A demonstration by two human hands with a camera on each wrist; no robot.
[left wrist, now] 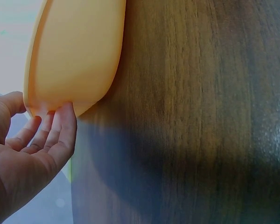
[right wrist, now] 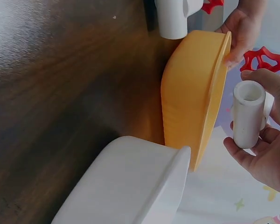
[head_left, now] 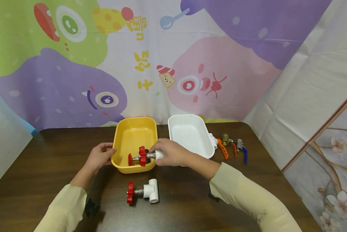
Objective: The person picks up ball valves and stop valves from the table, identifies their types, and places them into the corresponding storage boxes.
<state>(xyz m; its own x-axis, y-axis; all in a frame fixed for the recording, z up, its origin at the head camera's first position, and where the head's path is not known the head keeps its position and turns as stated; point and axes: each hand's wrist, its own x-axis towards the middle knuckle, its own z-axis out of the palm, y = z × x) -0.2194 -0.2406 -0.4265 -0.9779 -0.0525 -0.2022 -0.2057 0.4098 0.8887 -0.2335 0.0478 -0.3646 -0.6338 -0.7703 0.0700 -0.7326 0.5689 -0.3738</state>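
My left hand (head_left: 99,157) pinches the left rim of a yellow basin (head_left: 135,122), thumb over the edge and fingers against the outer wall (left wrist: 79,56). With my right hand (head_left: 171,153) I grip a stop valve by its white plastic tee (right wrist: 246,126). Its red handwheel (head_left: 142,156) points left, over the basin's near part. Inside the basin, another red handwheel (head_left: 130,159) on a metal stem shows, partly hidden behind the held valve. A similar stop valve (head_left: 149,190) with a white tee and red wheel lies on the table in front of the basin.
A white basin (head_left: 189,120) stands right of the yellow one. Beside it lie a white valve with an orange lever (head_left: 222,149), a brass valve (head_left: 225,139) with a red lever and a silver valve (head_left: 239,145) with a blue lever. A printed curtain (head_left: 150,103) hangs behind the table.
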